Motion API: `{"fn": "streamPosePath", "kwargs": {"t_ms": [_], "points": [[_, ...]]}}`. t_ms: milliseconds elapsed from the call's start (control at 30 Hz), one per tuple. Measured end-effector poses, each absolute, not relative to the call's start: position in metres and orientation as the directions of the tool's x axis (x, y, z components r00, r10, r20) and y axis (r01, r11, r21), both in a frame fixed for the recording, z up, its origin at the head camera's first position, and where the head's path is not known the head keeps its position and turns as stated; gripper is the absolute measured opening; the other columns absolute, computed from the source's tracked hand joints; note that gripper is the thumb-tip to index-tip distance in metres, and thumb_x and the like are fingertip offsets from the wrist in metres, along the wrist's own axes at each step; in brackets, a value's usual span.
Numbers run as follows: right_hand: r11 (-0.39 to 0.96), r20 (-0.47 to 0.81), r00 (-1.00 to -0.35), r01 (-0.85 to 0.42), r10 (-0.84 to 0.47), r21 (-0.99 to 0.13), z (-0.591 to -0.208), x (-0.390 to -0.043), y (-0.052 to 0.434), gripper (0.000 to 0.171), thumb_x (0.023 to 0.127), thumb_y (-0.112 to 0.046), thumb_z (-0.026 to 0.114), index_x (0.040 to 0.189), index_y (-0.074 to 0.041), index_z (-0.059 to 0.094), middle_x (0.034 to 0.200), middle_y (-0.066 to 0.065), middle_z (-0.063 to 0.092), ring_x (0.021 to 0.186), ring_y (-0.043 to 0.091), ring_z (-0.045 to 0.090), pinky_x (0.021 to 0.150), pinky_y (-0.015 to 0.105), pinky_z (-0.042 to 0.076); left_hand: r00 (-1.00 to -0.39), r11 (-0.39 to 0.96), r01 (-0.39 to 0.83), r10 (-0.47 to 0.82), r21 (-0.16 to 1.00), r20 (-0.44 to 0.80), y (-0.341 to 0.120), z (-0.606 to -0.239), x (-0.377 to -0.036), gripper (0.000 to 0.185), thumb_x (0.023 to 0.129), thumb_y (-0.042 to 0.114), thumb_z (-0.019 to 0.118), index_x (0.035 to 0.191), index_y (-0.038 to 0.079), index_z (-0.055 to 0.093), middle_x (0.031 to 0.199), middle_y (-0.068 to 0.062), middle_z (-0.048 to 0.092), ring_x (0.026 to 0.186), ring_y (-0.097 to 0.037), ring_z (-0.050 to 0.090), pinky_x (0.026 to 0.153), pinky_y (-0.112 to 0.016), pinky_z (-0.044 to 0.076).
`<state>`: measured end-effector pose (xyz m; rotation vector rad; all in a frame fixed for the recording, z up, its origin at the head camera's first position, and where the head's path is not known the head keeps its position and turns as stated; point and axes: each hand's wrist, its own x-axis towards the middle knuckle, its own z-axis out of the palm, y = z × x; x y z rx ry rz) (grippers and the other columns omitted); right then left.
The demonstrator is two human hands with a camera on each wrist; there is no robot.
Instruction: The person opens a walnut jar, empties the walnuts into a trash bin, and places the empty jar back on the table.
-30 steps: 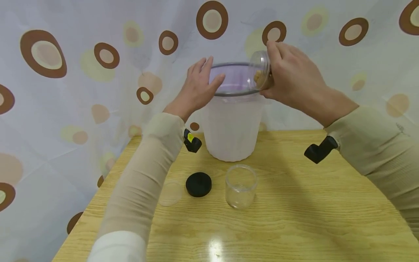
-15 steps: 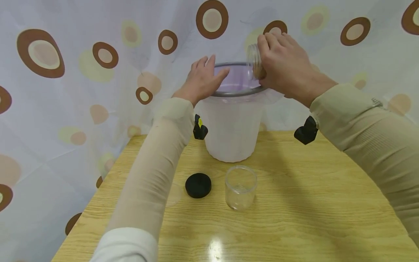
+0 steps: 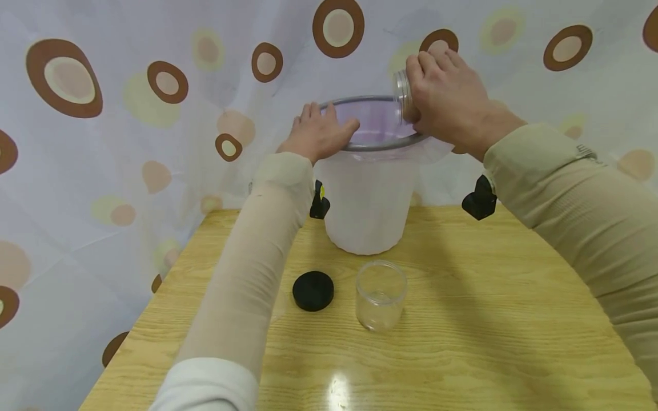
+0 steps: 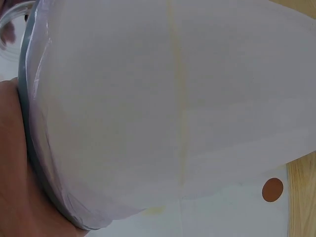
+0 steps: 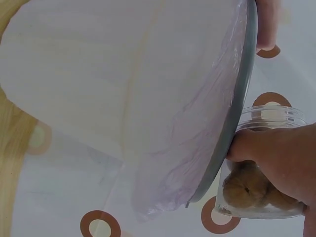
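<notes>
A tall white bin (image 3: 367, 200) with a grey rim (image 3: 380, 145) and a pale purple liner stands at the back of the wooden table (image 3: 462, 342). My left hand (image 3: 319, 131) rests flat on the rim's left side, fingers straight. My right hand (image 3: 447, 97) grips a clear plastic jar (image 3: 402, 94), tipped on its side with its mouth over the bin's opening. In the right wrist view the jar (image 5: 261, 187) holds brown lumps at its bottom, next to the bin's rim (image 5: 232, 118). The left wrist view is filled by the bin's wall (image 4: 173, 108).
An empty clear jar (image 3: 380, 294) stands upright in front of the bin, with a black lid (image 3: 313, 290) lying to its left. A clear lid (image 3: 280, 302) seems to lie beside my left sleeve. A spotted curtain (image 3: 128, 114) hangs behind the table.
My right hand has raised and tilted the jar further, its mouth now pointing left over the bin. My left hand slid down to lie flatter on the rim.
</notes>
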<state>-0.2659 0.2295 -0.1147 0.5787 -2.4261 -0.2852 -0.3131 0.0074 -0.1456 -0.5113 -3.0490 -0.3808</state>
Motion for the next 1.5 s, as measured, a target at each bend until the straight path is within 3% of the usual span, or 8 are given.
{"fn": "streamPosePath", "kwargs": {"t_ms": [233,467,767,967,1067,1200,1333,1500], "points": [[0.856,0.489,-0.717,-0.311,-0.497,0.413,-0.111,-0.269,0.234,0.076,0.074,-0.007,0.077,0.131,0.020,0.035,0.114,0.033,0.045,0.114,0.047,0.035,0.112,0.054,0.027,-0.953,0.924,0.291,0.302,0.249,-0.006,0.008,-0.143,-0.309,0.082,0.095,0.064,0.013,0.161,0.016,0.001,0.165,-0.024,-0.007,0.153,-0.037,-0.011,0.125,-0.044,-0.004],[0.807,0.496,-0.655,-0.330,-0.570,0.491,-0.113,-0.273,0.237,0.079,0.071,-0.006,0.081,0.131,0.018,0.037,0.122,0.034,0.046,0.119,0.047,0.038,0.113,0.054,0.026,-0.956,0.928,0.287,0.295,0.238,0.006,0.010,-0.143,-0.309,0.082,0.094,0.061,0.013,0.161,0.013,0.005,0.165,-0.023,0.002,0.154,-0.039,-0.003,0.125,-0.046,-0.001],[0.756,0.535,-0.554,-0.314,-0.637,0.575,-0.119,-0.276,0.239,0.055,0.084,-0.001,0.070,0.129,0.015,0.043,0.125,0.032,0.050,0.124,0.046,0.044,0.110,0.053,0.030,-0.958,0.936,0.282,0.285,0.211,0.014,0.012,-0.143,-0.312,0.084,0.094,0.061,0.013,0.160,0.010,0.008,0.165,-0.021,0.009,0.152,-0.038,0.006,0.125,-0.046,0.005],[0.747,0.493,-0.599,-0.299,-0.631,0.594,-0.118,-0.276,0.237,0.055,0.089,-0.007,0.069,0.132,0.013,0.041,0.130,0.032,0.047,0.132,0.044,0.039,0.117,0.053,0.025,-0.959,0.939,0.279,0.282,0.202,0.019,0.013,-0.143,-0.312,0.085,0.094,0.061,0.013,0.160,0.007,0.011,0.165,-0.020,0.013,0.152,-0.037,0.007,0.125,-0.046,0.006],[0.740,0.465,-0.627,-0.287,-0.625,0.608,-0.118,-0.275,0.236,0.051,0.091,0.000,0.064,0.134,0.011,0.040,0.133,0.031,0.045,0.137,0.043,0.035,0.120,0.053,0.021,-0.960,0.939,0.276,0.279,0.204,0.017,0.013,-0.143,-0.312,0.085,0.094,0.061,0.013,0.160,0.006,0.011,0.165,-0.020,0.011,0.153,-0.037,0.006,0.125,-0.045,0.005],[0.723,0.450,-0.629,-0.274,-0.634,0.634,-0.118,-0.275,0.236,0.050,0.088,0.015,0.056,0.135,0.010,0.040,0.136,0.030,0.043,0.139,0.043,0.034,0.121,0.053,0.021,-0.960,0.938,0.277,0.281,0.208,0.013,0.012,-0.143,-0.313,0.085,0.094,0.060,0.013,0.160,0.006,0.008,0.166,-0.019,0.008,0.154,-0.037,0.003,0.125,-0.045,0.003],[0.698,0.428,-0.634,-0.256,-0.644,0.669,-0.118,-0.274,0.236,0.059,0.083,0.017,0.060,0.137,0.008,0.038,0.139,0.030,0.042,0.140,0.042,0.033,0.121,0.052,0.020,-0.960,0.936,0.276,0.281,0.220,0.008,0.011,-0.143,-0.312,0.085,0.094,0.060,0.013,0.160,0.005,0.008,0.166,-0.019,0.007,0.154,-0.036,0.001,0.125,-0.045,0.001],[0.623,0.348,-0.649,-0.251,-0.677,0.741,-0.116,-0.270,0.237,0.105,0.052,0.003,0.088,0.140,0.006,0.030,0.143,0.029,0.036,0.141,0.042,0.027,0.123,0.051,0.015,-0.959,0.934,0.278,0.283,0.223,0.010,0.011,-0.143,-0.312,0.086,0.094,0.060,0.013,0.159,0.005,0.008,0.166,-0.018,0.007,0.154,-0.036,0.001,0.125,-0.044,0.001]]}}
